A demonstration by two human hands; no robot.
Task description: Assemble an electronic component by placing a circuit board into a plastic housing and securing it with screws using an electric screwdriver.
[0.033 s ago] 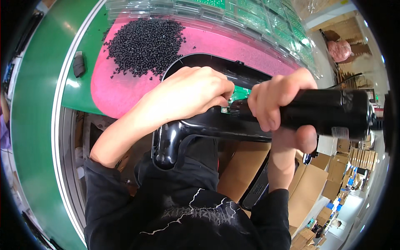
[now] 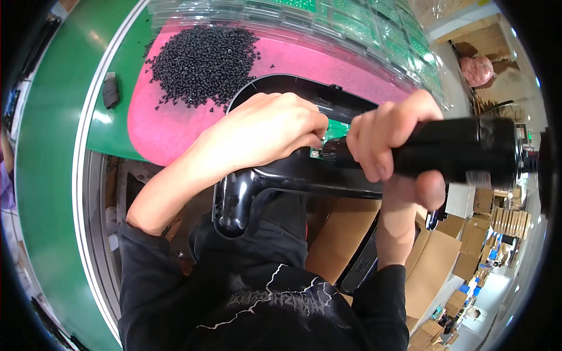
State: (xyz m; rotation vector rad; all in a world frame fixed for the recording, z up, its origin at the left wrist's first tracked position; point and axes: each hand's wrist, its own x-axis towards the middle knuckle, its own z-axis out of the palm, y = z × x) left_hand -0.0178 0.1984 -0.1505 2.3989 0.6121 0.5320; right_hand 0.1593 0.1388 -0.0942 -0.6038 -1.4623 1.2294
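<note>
A black plastic housing (image 2: 235, 202) lies at the bench's near edge, partly on the pink mat (image 2: 155, 134). Inside it shows part of a green circuit board (image 2: 338, 128). My left hand (image 2: 275, 126) rests over the housing, its fingers bent and pinched together at the board's edge; what they hold, if anything, is hidden. Wrapped round a black electric screwdriver (image 2: 462, 149) is my right hand (image 2: 380, 140). The screwdriver lies nearly level, its nose pointing left at the board beside my left fingertips. I cannot make out whether its tip touches a screw.
A heap of small black screws (image 2: 205, 64) covers the mat's far left. Clear plastic trays (image 2: 374, 35) with green boards stand behind. A dark wrapped object (image 2: 110, 90) sits on the green bench (image 2: 52, 146). Below right, an opened cardboard box (image 2: 433, 269) holds a black part (image 2: 364, 263).
My right hand and the rear of the screwdriver have risen slightly in the picture. The left hand and the housing stay nearly where they were.
</note>
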